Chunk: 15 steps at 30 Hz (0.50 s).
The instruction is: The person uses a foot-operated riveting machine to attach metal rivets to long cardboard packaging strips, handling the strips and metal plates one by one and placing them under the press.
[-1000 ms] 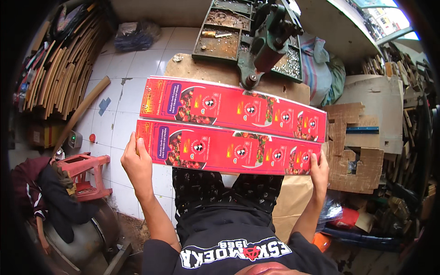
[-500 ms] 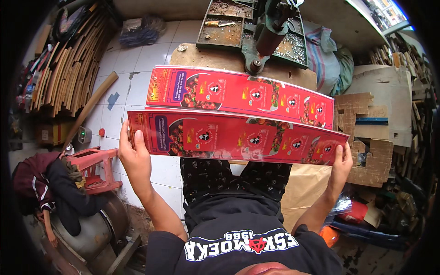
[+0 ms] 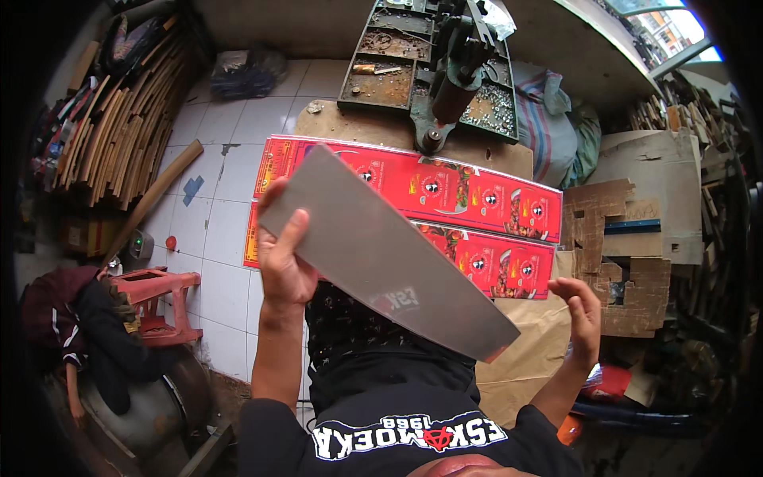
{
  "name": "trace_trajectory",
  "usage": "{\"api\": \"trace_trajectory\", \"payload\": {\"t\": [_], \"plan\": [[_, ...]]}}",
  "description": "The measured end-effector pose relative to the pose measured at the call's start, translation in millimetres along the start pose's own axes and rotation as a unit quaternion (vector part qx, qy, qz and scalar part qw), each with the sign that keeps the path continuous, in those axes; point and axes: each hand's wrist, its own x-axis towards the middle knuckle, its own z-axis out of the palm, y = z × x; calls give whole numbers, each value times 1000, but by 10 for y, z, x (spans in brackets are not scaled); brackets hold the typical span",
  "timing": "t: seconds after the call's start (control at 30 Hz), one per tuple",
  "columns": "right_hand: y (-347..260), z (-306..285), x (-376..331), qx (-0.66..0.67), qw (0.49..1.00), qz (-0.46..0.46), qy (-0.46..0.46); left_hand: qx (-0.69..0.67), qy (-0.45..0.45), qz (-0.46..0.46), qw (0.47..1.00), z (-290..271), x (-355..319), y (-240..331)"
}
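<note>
My left hand (image 3: 283, 253) grips one end of a long cardboard sheet (image 3: 389, 254), turned so its plain grey back faces me; it slants from upper left down to lower right. My right hand (image 3: 582, 316) is open, fingers curled, just right of the sheet's lower end and not touching it. Beneath it lie two long red printed cardboard sheets: one (image 3: 445, 188) on the wooden board, another (image 3: 493, 264) nearer me, partly hidden by the grey one.
A green metal press (image 3: 449, 75) with trays of small parts stands at the far end. Brown die-cut cardboard (image 3: 628, 262) lies at the right, wood strips (image 3: 111, 135) are stacked at the left, and a red plastic stool (image 3: 155, 302) sits on the white tiled floor.
The near red sheet was held flat by both hands; now it is flipped grey side up and tilted, held by my left hand alone. My right hand has let go.
</note>
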Motion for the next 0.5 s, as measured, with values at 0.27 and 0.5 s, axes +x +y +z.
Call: {"api": "trace_trajectory", "payload": {"t": [0.27, 0.5], "plan": [[116, 872, 37, -83, 995, 46, -42, -21, -70, -237, 969, 486, 323, -717], [127, 747, 267, -247, 968, 37, 30, 160, -153, -301, 927, 473, 760, -821]]}}
